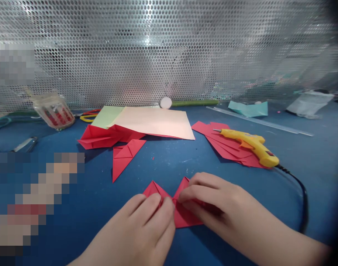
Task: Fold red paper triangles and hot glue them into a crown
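In the lower middle of the head view, a folded sheet of red paper [187, 217] lies on the blue tabletop, with two pointed peaks at its far side. My left hand [147, 221] presses on its left part, fingers bent and closed on the paper. From the right, my right hand [216, 199] pinches the other peak, its thumb partly under the curled fingers. Both hands hide much of the folds. Just beyond them lies a folded red paper triangle [126, 157], and behind it is a larger folded red piece [98, 137].
A yellow glue gun [248, 144] rests on a fanned stack of red paper [223, 146], its black cord [303, 192] curving right. Behind are cream paper [158, 120], scissors [88, 117], a jar [54, 111] and clear sticks [260, 121]. A perforated metal panel [147, 55] stands at the back.
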### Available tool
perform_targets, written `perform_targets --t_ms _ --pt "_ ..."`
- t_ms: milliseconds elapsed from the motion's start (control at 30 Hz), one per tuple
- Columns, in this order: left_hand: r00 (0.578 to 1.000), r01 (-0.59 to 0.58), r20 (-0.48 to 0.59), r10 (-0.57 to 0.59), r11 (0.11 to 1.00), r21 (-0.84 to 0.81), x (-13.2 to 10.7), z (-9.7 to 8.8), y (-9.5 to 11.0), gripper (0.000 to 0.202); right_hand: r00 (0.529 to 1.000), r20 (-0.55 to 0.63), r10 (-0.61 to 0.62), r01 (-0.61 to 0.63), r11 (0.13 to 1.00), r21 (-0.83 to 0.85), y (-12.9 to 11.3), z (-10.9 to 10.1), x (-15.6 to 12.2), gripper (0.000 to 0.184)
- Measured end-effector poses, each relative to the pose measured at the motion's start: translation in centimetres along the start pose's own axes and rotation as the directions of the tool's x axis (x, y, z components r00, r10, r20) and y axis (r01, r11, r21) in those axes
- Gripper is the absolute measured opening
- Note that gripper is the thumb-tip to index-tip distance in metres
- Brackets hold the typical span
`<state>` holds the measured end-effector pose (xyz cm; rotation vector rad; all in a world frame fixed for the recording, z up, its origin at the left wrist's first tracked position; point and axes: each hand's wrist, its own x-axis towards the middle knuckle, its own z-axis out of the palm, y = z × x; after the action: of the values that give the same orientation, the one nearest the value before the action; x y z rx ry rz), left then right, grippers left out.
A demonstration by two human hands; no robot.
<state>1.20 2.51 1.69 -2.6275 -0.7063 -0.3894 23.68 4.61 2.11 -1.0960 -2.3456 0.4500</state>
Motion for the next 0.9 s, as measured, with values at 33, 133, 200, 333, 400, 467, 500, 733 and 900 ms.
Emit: perform_targets --t_ms 33,133,200,333,400,467,500,733,900 --pt "1.000 -0.008 0.000 0.008 1.000 -0.011 0.0 0.0 0.1 0.051 1.000 -0.011 -0.019 0.019 1.000 -0.004 0.1 0.0 0.0 0.025" --pt "1.000 -0.015 0.005 0.016 0.999 -0.031 0.0 0.1 0.2 0.051 0.996 -0.040 -0.077 0.075 0.996 -0.054 0.3 0.0 0.1 0.027" --pt "0.999 -0.005 0.046 0.008 0.998 -0.063 0.0 0.2 0.3 0.046 0.992 -0.043 -0.114 0.110 0.990 -0.090 0.5 0.0 0.0 0.027" --pt "0.987 0.042 0.158 -0.021 0.991 -0.130 0.0 0.2 0.3 0.038 0.980 0.009 -0.199 0.199 0.977 -0.082 0.3 -0.1 0.0 0.026" --pt "0.983 0.061 0.183 -0.032 0.987 -0.152 0.2 0.2 0.2 0.038 0.973 0.024 -0.231 0.233 0.968 -0.090 0.0 -0.2 0.1 0.028" --pt "0.980 0.069 0.194 -0.036 0.984 -0.163 0.5 0.1 0.1 0.039 0.968 0.024 -0.251 0.252 0.963 -0.099 -0.2 -0.2 0.2 0.031" --pt "0.979 0.071 0.198 -0.038 0.983 -0.166 0.6 0.0 0.1 0.039 0.967 0.018 -0.255 0.256 0.961 -0.102 -0.3 -0.1 0.2 0.032" --pt "0.976 0.080 0.212 -0.042 0.982 -0.172 0.8 -0.2 -0.2 0.042 0.975 -0.011 -0.223 0.223 0.974 -0.033 0.2 0.0 0.4 0.028" --pt "0.979 0.073 0.199 -0.041 0.985 -0.157 0.8 0.2 -0.3 0.044 0.968 -0.133 -0.212 0.197 0.973 -0.120 0.5 -0.6 2.3 0.023"
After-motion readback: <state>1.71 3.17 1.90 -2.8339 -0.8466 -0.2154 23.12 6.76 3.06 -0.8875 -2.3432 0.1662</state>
